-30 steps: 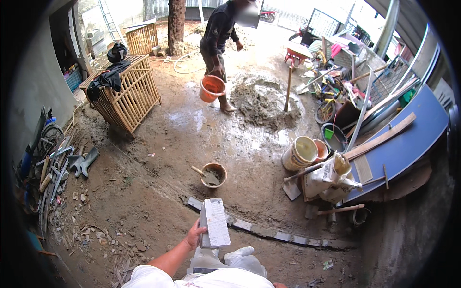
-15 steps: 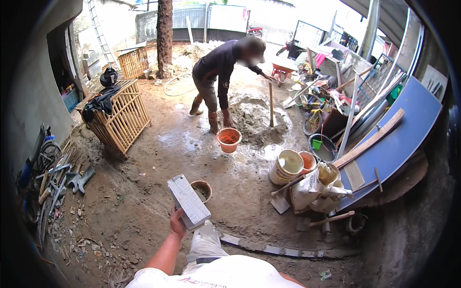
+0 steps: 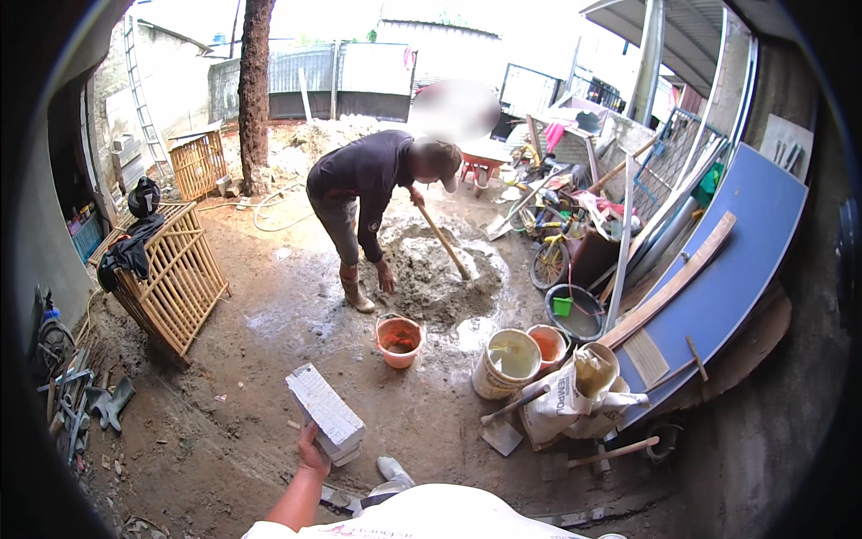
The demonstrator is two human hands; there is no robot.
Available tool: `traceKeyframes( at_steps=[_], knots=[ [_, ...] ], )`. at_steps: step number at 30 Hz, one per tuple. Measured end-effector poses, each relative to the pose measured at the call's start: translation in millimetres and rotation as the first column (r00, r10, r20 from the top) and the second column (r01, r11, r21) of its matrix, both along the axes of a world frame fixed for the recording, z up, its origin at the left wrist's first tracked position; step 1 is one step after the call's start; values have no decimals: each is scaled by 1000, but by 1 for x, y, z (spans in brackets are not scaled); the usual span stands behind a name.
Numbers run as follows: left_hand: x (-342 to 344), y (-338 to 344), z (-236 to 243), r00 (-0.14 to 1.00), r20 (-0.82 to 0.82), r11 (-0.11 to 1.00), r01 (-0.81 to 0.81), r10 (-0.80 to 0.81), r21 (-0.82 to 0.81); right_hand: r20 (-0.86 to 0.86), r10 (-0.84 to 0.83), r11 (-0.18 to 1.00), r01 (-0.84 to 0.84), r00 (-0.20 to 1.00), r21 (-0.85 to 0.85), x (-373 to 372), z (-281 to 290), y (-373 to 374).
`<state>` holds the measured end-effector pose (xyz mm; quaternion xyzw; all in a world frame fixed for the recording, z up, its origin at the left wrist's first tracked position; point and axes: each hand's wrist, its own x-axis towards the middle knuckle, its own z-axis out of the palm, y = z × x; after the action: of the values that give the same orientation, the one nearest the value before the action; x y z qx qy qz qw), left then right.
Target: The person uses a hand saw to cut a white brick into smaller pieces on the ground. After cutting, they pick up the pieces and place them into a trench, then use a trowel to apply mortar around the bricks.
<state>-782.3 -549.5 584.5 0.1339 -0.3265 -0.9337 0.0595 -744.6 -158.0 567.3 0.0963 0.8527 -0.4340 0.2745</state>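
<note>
A pale grey building block [image 3: 325,409] with a rough white top is in my left hand [image 3: 312,449]. My fingers wrap the block's near left edge, and it is tilted above the muddy ground. My right hand is out of view. Beyond the block, an orange bucket [image 3: 399,341] with reddish insides stands on the ground. A co-worker [image 3: 364,184] in dark clothes and boots bends over it, one hand on a wooden tool handle [image 3: 443,238] stuck in a heap of wet grey mortar [image 3: 431,283]. The co-worker's other hand hangs just above the bucket, apart from it.
Bamboo cages [image 3: 180,278] stand left, near grey boots [image 3: 109,402]. To the right are a whitish bucket [image 3: 506,363], a sack [image 3: 561,400], a dark tub [image 3: 576,313] and a leaning blue board [image 3: 745,260]. A tree trunk [image 3: 255,99] rises behind, and a wheelbarrow [image 3: 483,162] stands farther back.
The co-worker has set down the orange bucket and let go of it; the tool handle now leans. My view has shifted, and the mortar bucket beside my block is no longer visible.
</note>
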Motion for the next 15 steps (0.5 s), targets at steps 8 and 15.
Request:
traceKeyframes(
  at_steps=[8,15],
  knots=[
    [-127,4,10,1000,-1,998,-24,24,55,41,152,983,-156,987,96,-166,9,-3],
    [-150,-14,-6,982,44,982,-185,183,38,144,483,853,-502,863,145,-265,16,-27]
  ],
)
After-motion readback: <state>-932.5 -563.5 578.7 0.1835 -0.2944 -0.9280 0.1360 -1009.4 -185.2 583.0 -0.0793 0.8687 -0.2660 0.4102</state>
